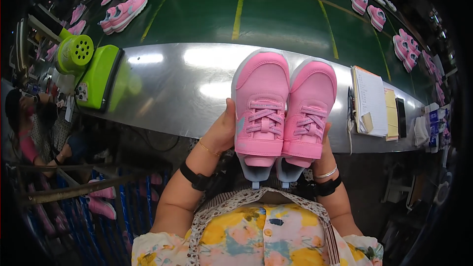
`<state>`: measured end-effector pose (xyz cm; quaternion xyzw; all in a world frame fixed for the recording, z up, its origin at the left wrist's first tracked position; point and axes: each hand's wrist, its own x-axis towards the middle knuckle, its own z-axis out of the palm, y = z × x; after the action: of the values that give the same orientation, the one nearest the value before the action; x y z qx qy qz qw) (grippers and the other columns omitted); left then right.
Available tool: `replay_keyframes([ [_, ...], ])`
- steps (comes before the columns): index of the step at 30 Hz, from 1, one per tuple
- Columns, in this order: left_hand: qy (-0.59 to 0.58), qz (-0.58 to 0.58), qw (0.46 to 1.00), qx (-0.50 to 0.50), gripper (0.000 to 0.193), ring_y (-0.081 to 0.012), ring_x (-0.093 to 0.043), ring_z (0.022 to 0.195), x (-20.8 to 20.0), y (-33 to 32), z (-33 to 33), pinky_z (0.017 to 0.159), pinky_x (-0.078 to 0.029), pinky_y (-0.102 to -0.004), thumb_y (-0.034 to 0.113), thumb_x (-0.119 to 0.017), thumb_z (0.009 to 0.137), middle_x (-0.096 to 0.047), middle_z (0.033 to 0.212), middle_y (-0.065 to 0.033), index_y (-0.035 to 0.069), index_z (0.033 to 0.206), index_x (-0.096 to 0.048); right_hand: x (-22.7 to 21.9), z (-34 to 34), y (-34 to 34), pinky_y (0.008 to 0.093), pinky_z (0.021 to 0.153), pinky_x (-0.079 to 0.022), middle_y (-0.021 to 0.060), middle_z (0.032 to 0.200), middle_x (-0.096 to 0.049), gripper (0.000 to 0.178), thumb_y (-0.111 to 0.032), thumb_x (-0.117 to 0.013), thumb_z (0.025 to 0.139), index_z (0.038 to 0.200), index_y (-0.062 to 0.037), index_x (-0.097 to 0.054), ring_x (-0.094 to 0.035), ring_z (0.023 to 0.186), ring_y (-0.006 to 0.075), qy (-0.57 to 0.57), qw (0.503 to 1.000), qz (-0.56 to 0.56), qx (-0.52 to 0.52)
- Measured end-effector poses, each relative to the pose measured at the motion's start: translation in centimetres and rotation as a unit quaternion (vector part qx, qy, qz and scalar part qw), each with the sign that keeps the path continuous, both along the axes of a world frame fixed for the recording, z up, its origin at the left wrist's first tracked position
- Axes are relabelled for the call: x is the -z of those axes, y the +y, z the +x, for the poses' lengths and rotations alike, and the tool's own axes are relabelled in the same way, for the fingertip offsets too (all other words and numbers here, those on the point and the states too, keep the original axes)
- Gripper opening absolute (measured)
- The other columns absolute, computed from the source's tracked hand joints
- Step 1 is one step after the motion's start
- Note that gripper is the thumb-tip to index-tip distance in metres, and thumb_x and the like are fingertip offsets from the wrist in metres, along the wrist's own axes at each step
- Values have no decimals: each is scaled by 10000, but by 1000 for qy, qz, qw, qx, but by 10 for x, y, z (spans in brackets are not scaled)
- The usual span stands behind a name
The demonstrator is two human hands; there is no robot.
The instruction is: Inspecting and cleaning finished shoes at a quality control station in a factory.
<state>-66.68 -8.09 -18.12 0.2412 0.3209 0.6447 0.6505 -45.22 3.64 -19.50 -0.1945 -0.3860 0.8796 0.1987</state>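
A pair of pink children's sneakers is held up side by side in front of me, toes pointing away, soles down. My left hand point(225, 127) grips the outer side of the left sneaker point(262, 103), thumb along its edge, the other fingers hidden beneath. On the other side my right hand point(323, 153) is closed round the right sneaker point(311, 111), mostly covered by it. Both shoes have crossed pink laces, a strap near the ankle and grey-blue linings with heel loops. The two sneakers touch along their inner sides.
A shiny metal table point(167, 83) lies before me, with a lime-green machine point(101, 76) at its left. To the right lie a notebook point(370, 101), a pen point(350, 103) and small boxes point(436, 123). Beyond runs a green conveyor belt point(197, 15) carrying more pink shoes point(123, 14). A rack point(64, 192) stands lower left.
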Motion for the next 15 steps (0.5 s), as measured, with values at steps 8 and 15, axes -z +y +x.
replay_keyframes([
  [8,57,0,998,-19,896,-208,-436,1223,-1,-5,-3,1024,-367,-346,707,-225,843,-449,1330,-134,-14,1366,-327,-27,-10,-4,426,947,-476,194,1285,-477,1043,-714,-612,629,1327,16,-349,-529,1139,283,5,1000,-20,-10],
  [15,75,11,997,-22,896,-203,-437,1213,-2,-7,-4,1012,-375,-336,703,-239,848,-462,1316,-138,-24,1364,-331,-24,-6,-2,435,936,-489,207,1295,-464,1055,-692,-651,604,1327,13,-345,-522,1148,293,7,999,-38,-19],
])
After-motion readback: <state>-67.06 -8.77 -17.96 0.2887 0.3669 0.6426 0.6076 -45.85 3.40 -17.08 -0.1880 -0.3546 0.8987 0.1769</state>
